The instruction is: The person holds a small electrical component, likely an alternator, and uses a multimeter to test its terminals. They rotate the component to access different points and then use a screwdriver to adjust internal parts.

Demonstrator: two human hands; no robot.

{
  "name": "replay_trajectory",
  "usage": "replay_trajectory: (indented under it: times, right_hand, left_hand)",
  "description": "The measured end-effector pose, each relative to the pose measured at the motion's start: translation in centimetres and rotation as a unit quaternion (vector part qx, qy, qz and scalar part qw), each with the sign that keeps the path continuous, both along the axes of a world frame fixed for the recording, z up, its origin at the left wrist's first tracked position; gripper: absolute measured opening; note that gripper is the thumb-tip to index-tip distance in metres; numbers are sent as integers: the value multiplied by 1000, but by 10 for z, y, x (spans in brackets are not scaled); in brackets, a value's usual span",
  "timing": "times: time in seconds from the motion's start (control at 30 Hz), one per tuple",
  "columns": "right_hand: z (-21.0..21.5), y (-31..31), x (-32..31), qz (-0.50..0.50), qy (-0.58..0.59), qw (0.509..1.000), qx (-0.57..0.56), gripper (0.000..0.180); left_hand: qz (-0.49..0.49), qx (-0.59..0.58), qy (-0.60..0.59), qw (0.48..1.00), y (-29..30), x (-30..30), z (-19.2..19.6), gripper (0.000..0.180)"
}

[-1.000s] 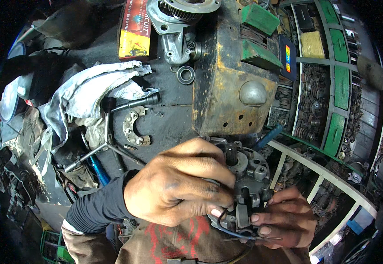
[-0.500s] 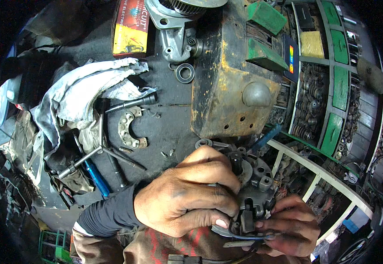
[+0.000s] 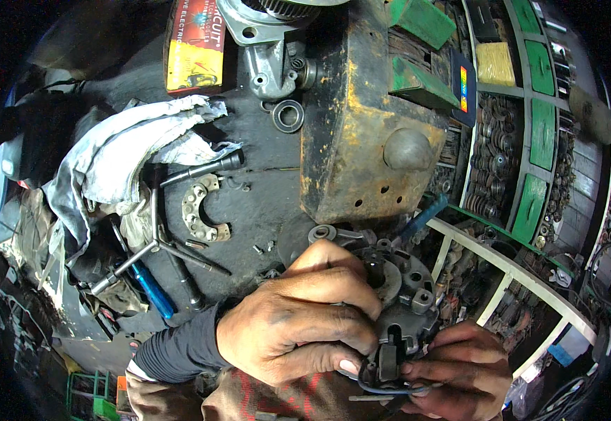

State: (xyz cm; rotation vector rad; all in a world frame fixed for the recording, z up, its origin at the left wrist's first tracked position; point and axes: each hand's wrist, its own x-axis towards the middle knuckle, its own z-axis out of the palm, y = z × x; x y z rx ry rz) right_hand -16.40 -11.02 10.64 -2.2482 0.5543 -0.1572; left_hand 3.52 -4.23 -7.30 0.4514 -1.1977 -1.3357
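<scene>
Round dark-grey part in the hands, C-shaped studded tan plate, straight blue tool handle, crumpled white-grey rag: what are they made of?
Round dark-grey part: dull metal, possibly cast; raised bosses, pale glints.
C-shaped studded tan plate: probably matte metal; studs catch light, coating unclear.
Blue tool handle: likely glossy plastic; bright highlight streaks.
White-grey rag: matte fabric; soft folds, ragged edge.

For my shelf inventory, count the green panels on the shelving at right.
4, in one column: top panel, second panel below it, third panel lower, bottom panel lowest. Others may be hidden.
</scene>
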Motion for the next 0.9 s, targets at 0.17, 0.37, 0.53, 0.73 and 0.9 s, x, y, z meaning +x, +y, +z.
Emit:
replay_trajectory:
  times: [0.17, 0.37, 0.53, 0.73, 0.9]
  right_hand:
    - [-2, -4, 0, -1, -7, 1000, 5, 41]
    - [-1, 1, -2, -16, -6, 1000, 11, 38]
    - [-3, -8, -1, -3, 2, 1000, 23, 37]
    - [-11, -10, 4, 17, -12, 1000, 20, 34]
    - [-2, -3, 8, 1, -4, 1000, 0, 32]
  left_hand:
    - [19, -2, 16, 1000, 3, -6, -3, 20]
    - [30, 5, 18, 999, 3, -7, -2, 17]
    - [32, 20, 11, 999, 4, -5, -1, 18]
    - [37, 38, 10, 999, 9, -3, -1, 17]
    - [10, 10, 34, 999, 1, -3, -2, 17]
